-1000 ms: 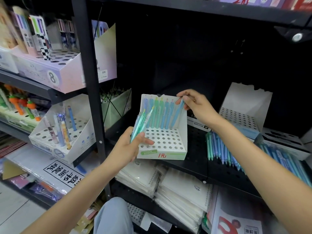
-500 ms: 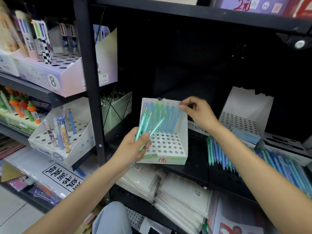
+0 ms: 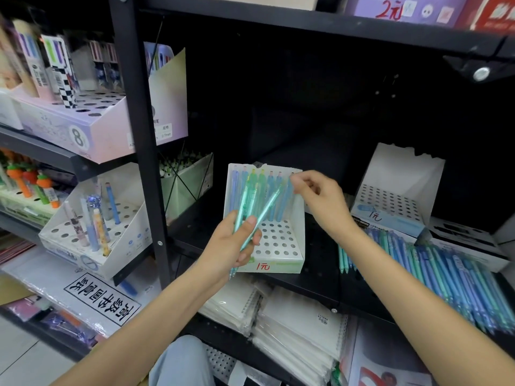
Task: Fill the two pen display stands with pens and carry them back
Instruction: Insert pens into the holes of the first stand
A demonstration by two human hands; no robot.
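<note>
A white pen display stand (image 3: pixel 281 257) with a hole grid stands on the black shelf, its back row holding several blue and green pens (image 3: pixel 260 190). My left hand (image 3: pixel 231 247) grips a small bunch of teal pens (image 3: pixel 252 211) in front of the stand. My right hand (image 3: pixel 320 199) pinches the top of the rightmost pen in the back row. A second white stand (image 3: pixel 390 201), with no pens in it, sits further right. A heap of loose blue and green pens (image 3: pixel 446 277) lies on the shelf at the right.
A black shelf upright (image 3: pixel 139 135) runs down the left of the stands. Left of it are other pen displays (image 3: pixel 92 227). Stacked notebooks (image 3: pixel 292 316) lie on the lower shelf. A black box (image 3: pixel 468 240) sits behind the loose pens.
My right hand has seated a blue pen upright in the stand's back row and still holds its top. My left hand has risen slightly with its bunch of pens.
</note>
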